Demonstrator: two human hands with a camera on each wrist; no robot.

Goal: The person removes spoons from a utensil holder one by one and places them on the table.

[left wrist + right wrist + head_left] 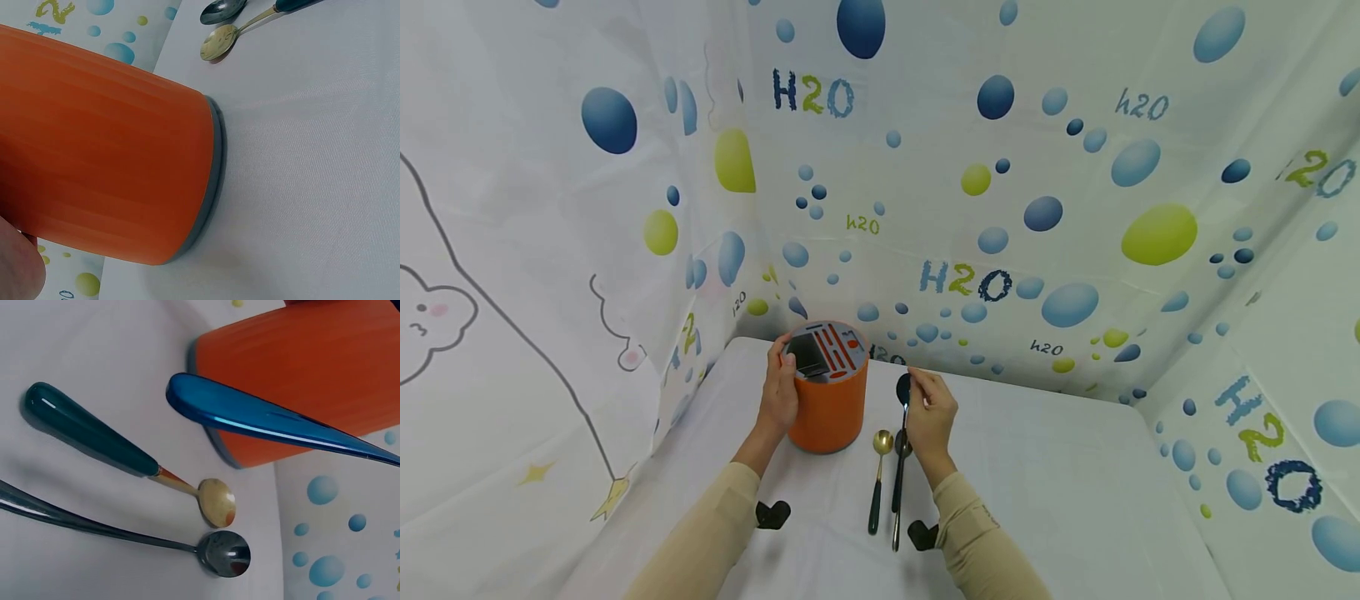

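The orange holder [828, 408] stands on the white counter [1045, 467], the left hand [780, 392] curled around its side. The right hand [931, 417] pinches a blue-handled spoon [901, 433] upright just beside it. A gold spoon [878, 479] and a steel spoon [125, 534] lie flat nearby.

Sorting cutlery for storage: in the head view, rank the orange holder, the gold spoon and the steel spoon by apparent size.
1. Orange holder, clearly largest.
2. Steel spoon, longer.
3. Gold spoon, shorter.
The spoons lie side by side, so nearness hardly skews it.
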